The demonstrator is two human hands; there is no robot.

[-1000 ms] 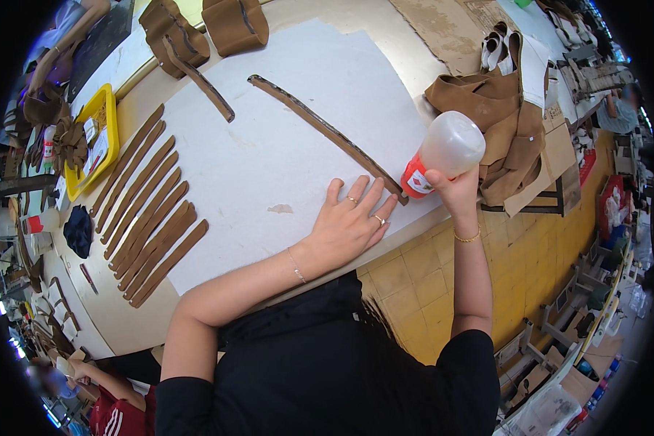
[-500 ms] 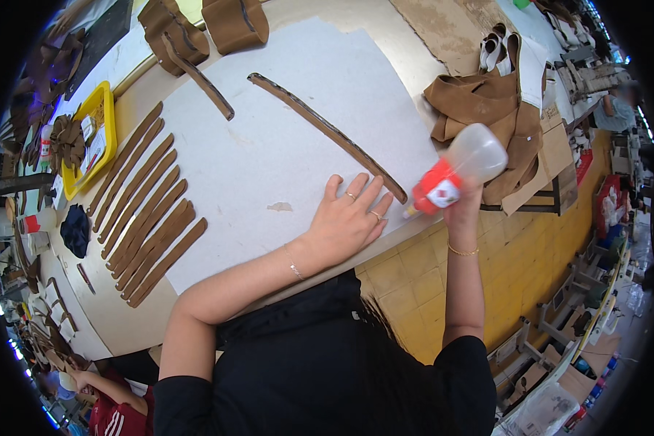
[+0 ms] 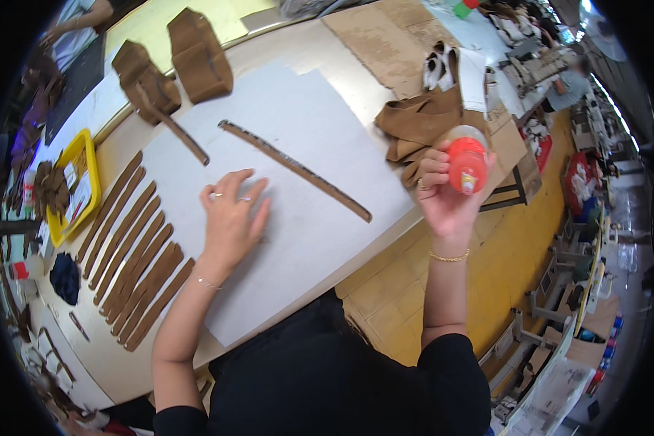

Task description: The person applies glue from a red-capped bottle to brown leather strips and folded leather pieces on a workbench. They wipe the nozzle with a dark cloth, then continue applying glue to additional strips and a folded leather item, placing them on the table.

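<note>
My right hand (image 3: 443, 190) is wrapped round a squeeze bottle (image 3: 466, 161) with a red front part and a clear body, its nozzle turned toward me. Fingers apart, my left hand (image 3: 234, 218) hovers over the white sheet (image 3: 291, 254) and holds nothing. Between the hands a long brown strip (image 3: 298, 171) lies slantwise on the sheet, a dark shiny line along its edge. A shorter brown strip (image 3: 185, 139) rests beyond my left hand, reaching a folded brown piece (image 3: 147, 80). To the left several brown strips (image 3: 134, 261) lie side by side.
A second folded brown piece (image 3: 202, 62) stands at the far side. Brown and white pieces (image 3: 432, 120) are heaped on cardboard (image 3: 385, 40) at right. At left are a yellow tray (image 3: 92, 171) and dark blue cloth (image 3: 65, 280). The table's near edge borders a yellow tiled floor (image 3: 385, 291).
My left hand has lifted off the long strip and moved left. The bottle has turned in my right hand so its nozzle faces me. The whole view has shifted.
</note>
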